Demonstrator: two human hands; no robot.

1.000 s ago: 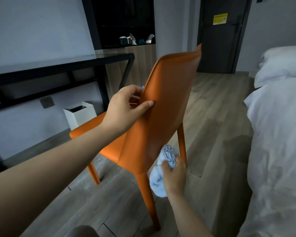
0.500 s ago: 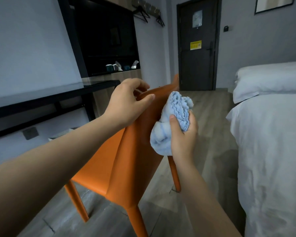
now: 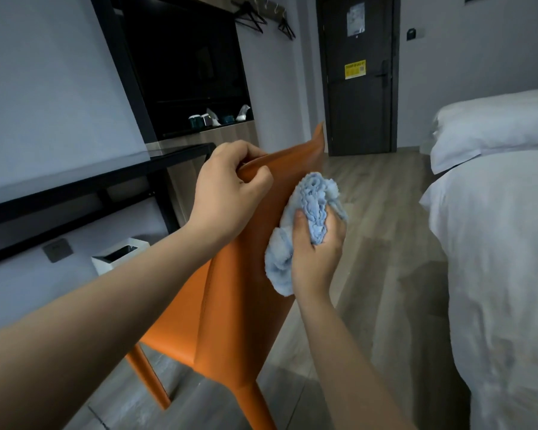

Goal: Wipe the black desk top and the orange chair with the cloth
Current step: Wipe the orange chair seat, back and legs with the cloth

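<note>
Chair (image 3: 239, 305) first: orange and smooth-skinned, seen from behind, it stands on the floor between the table (image 3: 75, 184) on the left and the bed (image 3: 494, 243) on the right. Its back runs long from the seat edge low in the frame up to a top rim pointing toward the door. The back panel faces the person and looks matte and unmarked, with a seam down its left side. The black table, long along the wall, lies well off to the left of both hands, and nothing touches it. Left hand (image 3: 227, 193) sits at the near corner of the top rim, its grip curled over the edge, thumb on the near side, seemingly steadying the chair. Right hand (image 3: 317, 252) is just right of and below it, its grip bunched round the cloth (image 3: 278, 265). This pale blue, nubbly wad bulges above and below the fist and appears to lie against the upper back panel. The rest of the panel lies downward from the cloth along the back's long axis, so the right hand is the nearer one for the stroke.
</note>
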